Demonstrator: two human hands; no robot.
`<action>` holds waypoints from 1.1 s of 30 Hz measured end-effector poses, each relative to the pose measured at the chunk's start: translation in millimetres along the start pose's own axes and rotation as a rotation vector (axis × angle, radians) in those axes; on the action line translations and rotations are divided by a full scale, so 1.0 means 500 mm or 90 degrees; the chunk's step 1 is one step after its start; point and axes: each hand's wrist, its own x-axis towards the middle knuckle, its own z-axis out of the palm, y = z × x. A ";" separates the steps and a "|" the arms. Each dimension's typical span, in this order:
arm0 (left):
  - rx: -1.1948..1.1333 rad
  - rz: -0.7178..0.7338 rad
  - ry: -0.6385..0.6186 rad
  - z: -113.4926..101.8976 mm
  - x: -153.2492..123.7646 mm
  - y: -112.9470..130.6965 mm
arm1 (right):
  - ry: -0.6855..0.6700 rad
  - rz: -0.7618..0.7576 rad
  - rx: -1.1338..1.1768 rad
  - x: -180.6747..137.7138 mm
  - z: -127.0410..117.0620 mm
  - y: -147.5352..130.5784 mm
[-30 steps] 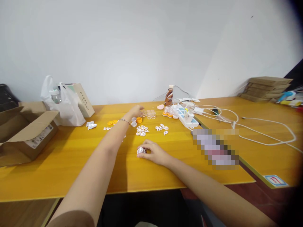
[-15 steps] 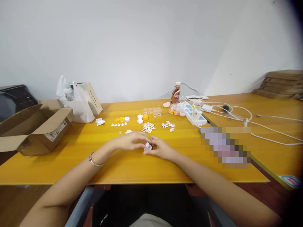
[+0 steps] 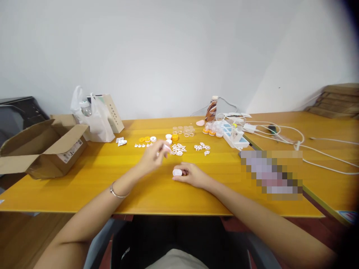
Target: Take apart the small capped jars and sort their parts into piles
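Observation:
In front of me my right hand [image 3: 193, 175] closes its thumb and fingers round a small white round cup [image 3: 177, 172], close to the tabletop. Farther up and to the left, my left hand [image 3: 153, 156] pinches a small pale piece [image 3: 167, 148]; blur hides its exact shape. Just beyond that hand lies a pile of white perforated plastic parts [image 3: 178, 149], with a smaller group of them [image 3: 202, 147] to the right. A row of small white pegged pieces [image 3: 140, 145] is partly covered by the left hand.
Yellow and white rings [image 3: 147, 139], white and yellow caps [image 3: 175, 137] and clear cups [image 3: 183, 130] stand farther back. An open cardboard box [image 3: 56, 149] is at left. At right are orange-based domed pieces [image 3: 212, 132], a bottle [image 3: 211, 109], a power strip [image 3: 235, 139] and cables.
My left hand has pulled away from the right, up and to the left, with a small pale piece. The small part on top of the cup is gone. My view has shifted slightly left.

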 end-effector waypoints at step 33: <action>-0.508 -0.179 -0.040 0.074 -0.008 -0.064 | 0.237 0.081 0.278 0.024 -0.023 -0.033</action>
